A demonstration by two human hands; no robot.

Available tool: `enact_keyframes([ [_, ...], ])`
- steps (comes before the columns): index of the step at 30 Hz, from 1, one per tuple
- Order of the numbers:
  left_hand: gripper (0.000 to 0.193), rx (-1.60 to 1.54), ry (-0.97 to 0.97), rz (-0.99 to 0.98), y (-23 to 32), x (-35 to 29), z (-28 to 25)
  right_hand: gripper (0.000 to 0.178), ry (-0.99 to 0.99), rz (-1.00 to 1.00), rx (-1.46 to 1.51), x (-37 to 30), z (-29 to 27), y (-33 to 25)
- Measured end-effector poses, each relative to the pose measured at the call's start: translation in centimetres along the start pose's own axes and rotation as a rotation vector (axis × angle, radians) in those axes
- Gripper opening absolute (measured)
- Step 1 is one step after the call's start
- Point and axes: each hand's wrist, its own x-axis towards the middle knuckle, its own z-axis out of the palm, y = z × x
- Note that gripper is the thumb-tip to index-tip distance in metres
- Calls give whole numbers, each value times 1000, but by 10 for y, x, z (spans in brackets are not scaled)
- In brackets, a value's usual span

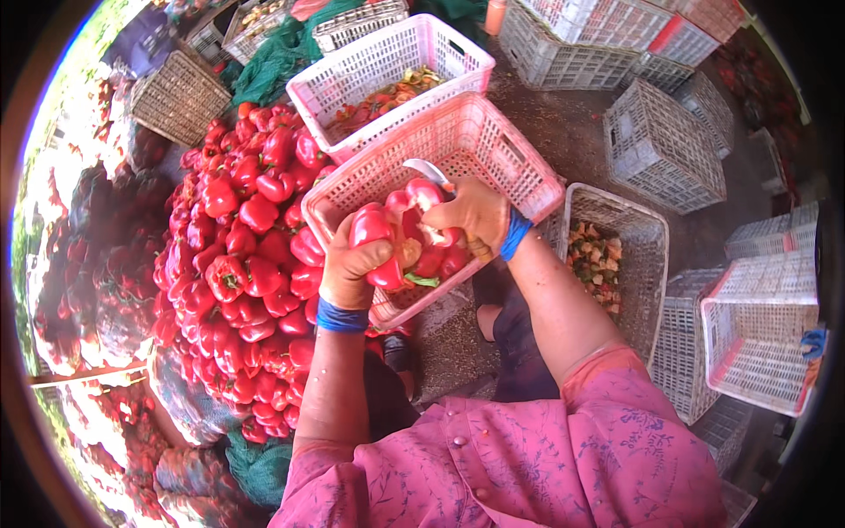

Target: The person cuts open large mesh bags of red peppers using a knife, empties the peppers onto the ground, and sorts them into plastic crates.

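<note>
My left hand (354, 262), in an orange-tan glove, is closed around part of a red bell pepper (372, 227). The pepper is split open, its pale inside showing between my hands. In my gloved right hand (475, 216) is a small knife (426, 171) with a curved blade pointing up and left. That hand's fingers also touch the opened pepper; its grip on the handle is mostly hidden. Both hands are over a pink plastic crate (519, 167), where more red pepper pieces (451, 261) lie just below them.
A large heap of red bell peppers (255, 220) rises on the left. Behind the pink crate, a white-pink crate (453, 57) holds pepper scraps. Right of my legs, a grey crate (656, 238) contains cut cores. Stacked crates (660, 145) and green netting (268, 66) stand farther out.
</note>
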Motion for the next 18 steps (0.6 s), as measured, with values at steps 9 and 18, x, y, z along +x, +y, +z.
enact_keyframes([
  [9, 51, -471, 99, -160, -15, 7, -20, 42, 561, -755, -239, 17, 13, 43],
  [18, 48, -673, 47, -281, -15, 6, -12, 45, 440, -731, -778, 2, 71, 38],
])
